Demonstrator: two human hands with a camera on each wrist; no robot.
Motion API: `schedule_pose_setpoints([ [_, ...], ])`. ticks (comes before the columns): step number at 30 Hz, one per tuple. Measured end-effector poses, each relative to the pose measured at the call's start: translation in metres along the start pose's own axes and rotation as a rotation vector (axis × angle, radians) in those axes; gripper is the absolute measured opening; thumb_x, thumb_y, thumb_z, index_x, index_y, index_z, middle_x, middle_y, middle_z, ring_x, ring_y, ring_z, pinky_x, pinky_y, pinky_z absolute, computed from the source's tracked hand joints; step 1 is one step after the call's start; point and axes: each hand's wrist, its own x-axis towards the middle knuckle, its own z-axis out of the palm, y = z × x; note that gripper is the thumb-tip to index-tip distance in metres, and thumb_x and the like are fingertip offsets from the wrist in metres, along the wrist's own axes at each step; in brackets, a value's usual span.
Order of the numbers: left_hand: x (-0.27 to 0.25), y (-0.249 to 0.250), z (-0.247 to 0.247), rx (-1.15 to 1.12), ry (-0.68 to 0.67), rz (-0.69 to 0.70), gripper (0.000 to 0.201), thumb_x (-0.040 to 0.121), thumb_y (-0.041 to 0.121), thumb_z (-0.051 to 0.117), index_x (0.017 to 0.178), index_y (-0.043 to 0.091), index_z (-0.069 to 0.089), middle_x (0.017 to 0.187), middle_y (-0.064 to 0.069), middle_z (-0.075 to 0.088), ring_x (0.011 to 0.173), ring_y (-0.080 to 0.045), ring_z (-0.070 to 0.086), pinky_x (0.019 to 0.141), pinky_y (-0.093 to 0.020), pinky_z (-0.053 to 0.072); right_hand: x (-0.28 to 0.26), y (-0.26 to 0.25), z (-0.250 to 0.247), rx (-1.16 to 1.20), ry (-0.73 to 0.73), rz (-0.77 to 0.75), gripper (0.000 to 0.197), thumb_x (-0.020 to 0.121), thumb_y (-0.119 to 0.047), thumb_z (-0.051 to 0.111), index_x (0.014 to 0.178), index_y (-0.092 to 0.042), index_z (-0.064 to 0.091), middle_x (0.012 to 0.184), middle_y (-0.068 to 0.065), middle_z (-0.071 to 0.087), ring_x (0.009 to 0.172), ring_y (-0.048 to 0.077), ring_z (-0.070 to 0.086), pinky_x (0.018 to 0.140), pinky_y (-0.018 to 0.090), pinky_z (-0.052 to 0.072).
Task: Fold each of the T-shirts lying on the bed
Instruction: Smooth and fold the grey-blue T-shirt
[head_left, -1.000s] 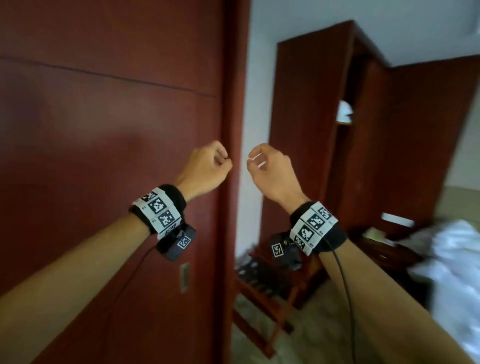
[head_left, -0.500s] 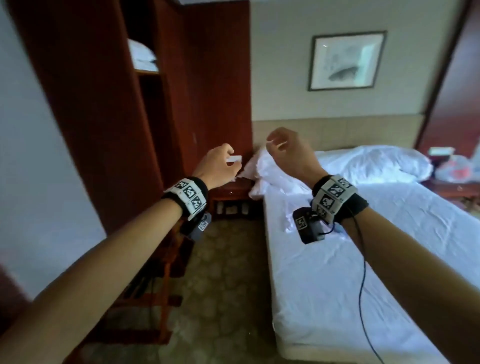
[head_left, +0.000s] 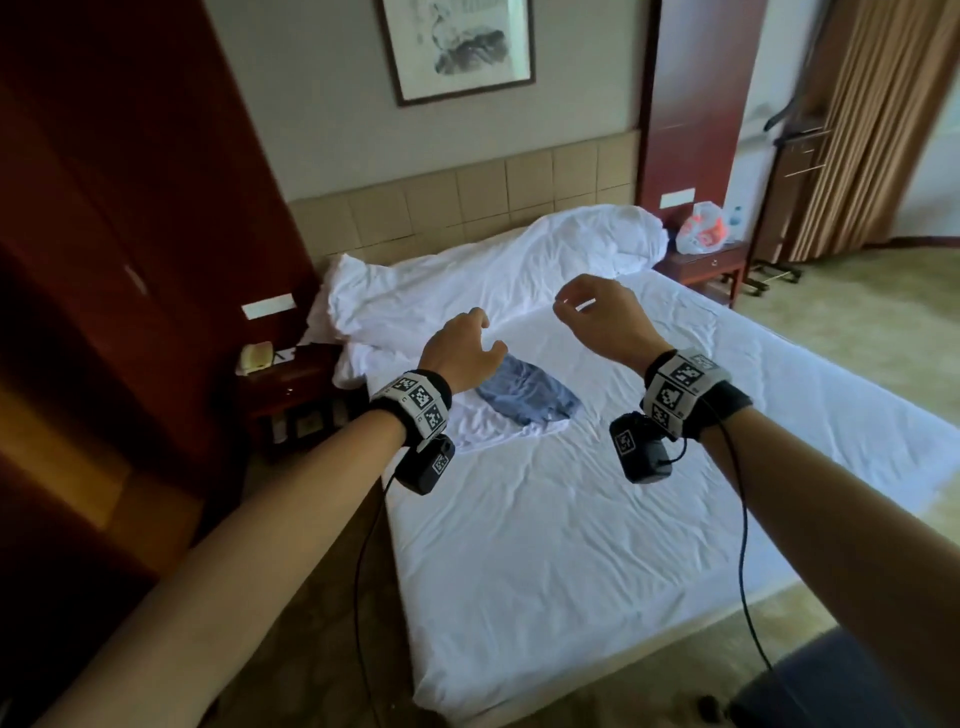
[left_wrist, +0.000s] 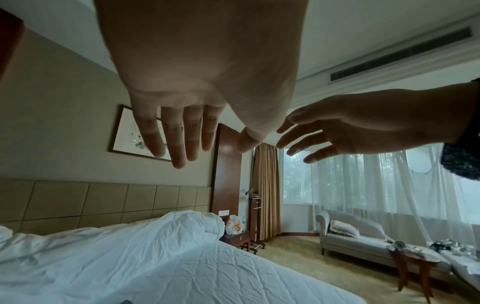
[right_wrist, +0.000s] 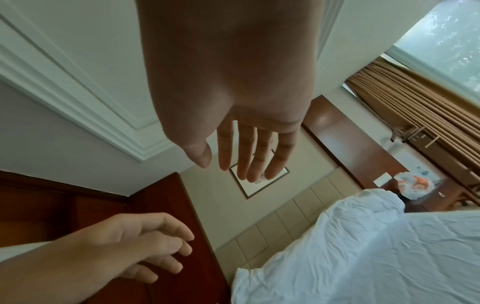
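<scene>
Folding has not begun: the left hand (head_left: 460, 349) and right hand (head_left: 602, 317) hover loose-fingered and empty over the bed (head_left: 571, 545), so next they likely reach the crumpled T-shirts (head_left: 524, 397) at 12 o'clock.

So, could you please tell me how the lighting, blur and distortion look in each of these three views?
Head view: daylight falls on the white bed, the wardrobe on the left sits in deep shadow, and the edges bow. Left wrist view: the left hand is backlit and soft against the bright window. Right wrist view: the right hand is dim and close, and the room is strongly tilted.
</scene>
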Motion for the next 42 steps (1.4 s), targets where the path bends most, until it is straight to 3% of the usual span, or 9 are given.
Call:
schedule_pose_setpoints([
  [5,0.109,0.000,0.077,-0.004,-0.039,-0.057,0.042,0.099,0.040,0.057,0.128,0.010,0.053,0.130,-0.009,0.059,0.112,-0.030,0.059,0.090,-0.039,0.049,0.079,0.117,0.025,-0.022,-0.053,0.093,0.015,0.093,-0.031,0.070,0.100,-0.018,0.073,0.096,-0.004,0.073,0.083,0.012,0.067,0.073,0.023,0.047],
  [12,0.232,-0.064,0.204,-0.008,-0.175,-0.187,0.027,0.099,0.037,0.057,0.102,0.011,0.050,0.100,-0.010,0.058,0.098,-0.035,0.062,0.075,-0.038,0.045,0.157,0.277,0.133,0.066,-0.168,0.319,0.005,0.091,-0.023,0.073,0.094,-0.019,0.071,0.092,0.001,0.074,0.084,0.015,0.069,0.075,0.025,0.049],
  [15,0.279,-0.098,0.258,0.028,-0.218,-0.206,0.028,0.099,0.036,0.055,0.106,0.009,0.051,0.112,-0.013,0.063,0.102,-0.036,0.061,0.080,-0.039,0.047,0.194,0.340,0.171,0.072,-0.193,0.373,0.009,0.092,-0.024,0.072,0.099,-0.018,0.072,0.098,0.003,0.075,0.095,0.020,0.072,0.081,0.031,0.054],
  [17,0.302,-0.122,0.299,0.038,-0.251,-0.230,0.032,0.099,0.035,0.054,0.114,0.006,0.054,0.119,-0.014,0.062,0.109,-0.037,0.060,0.086,-0.041,0.048,0.217,0.384,0.195,0.066,-0.221,0.416,0.015,0.093,-0.023,0.071,0.105,-0.014,0.072,0.100,0.004,0.074,0.098,0.020,0.070,0.074,0.026,0.050],
  [20,0.321,-0.160,0.367,0.033,-0.308,-0.251,0.032,0.098,0.034,0.055,0.116,0.007,0.056,0.124,-0.015,0.062,0.113,-0.037,0.059,0.089,-0.043,0.048,0.240,0.450,0.230,0.006,-0.279,0.469,0.025,0.095,-0.025,0.071,0.114,-0.009,0.071,0.103,0.006,0.071,0.095,0.018,0.067,0.068,0.022,0.049],
  [26,0.340,-0.229,0.490,-0.013,-0.372,-0.294,0.035,0.100,0.029,0.054,0.131,0.011,0.055,0.130,-0.012,0.062,0.115,-0.033,0.061,0.092,-0.040,0.050,0.265,0.577,0.302,-0.276,-0.516,0.520,0.047,0.094,-0.040,0.069,0.136,-0.019,0.062,0.129,0.014,0.068,0.117,0.031,0.064,0.101,0.035,0.046],
  [34,0.365,-0.264,0.644,0.038,-0.607,-0.467,0.045,0.100,0.030,0.052,0.142,0.014,0.053,0.143,-0.010,0.055,0.131,-0.033,0.053,0.105,-0.045,0.046,0.300,0.715,0.385,-0.408,-0.812,0.414,0.072,0.099,-0.038,0.063,0.159,-0.021,0.028,0.147,0.021,0.053,0.132,0.038,0.054,0.108,0.043,0.043],
  [37,0.374,-0.255,0.698,0.031,-0.708,-0.472,0.057,0.101,0.036,0.051,0.155,0.024,0.040,0.159,-0.004,0.041,0.145,-0.030,0.040,0.115,-0.048,0.037,0.318,0.755,0.406,-0.385,-0.846,0.369,0.077,0.099,-0.037,0.062,0.162,-0.024,0.019,0.146,0.023,0.053,0.130,0.041,0.055,0.103,0.043,0.045],
  [42,0.362,-0.239,0.778,-0.036,-0.821,-0.505,0.078,0.099,0.053,0.049,0.164,0.035,0.010,0.172,0.008,-0.008,0.158,-0.019,-0.011,0.125,-0.058,0.002,0.328,0.811,0.429,-0.235,-0.823,0.317,0.081,0.097,-0.032,0.066,0.162,-0.022,0.020,0.153,0.018,0.047,0.137,0.037,0.049,0.107,0.040,0.042],
])
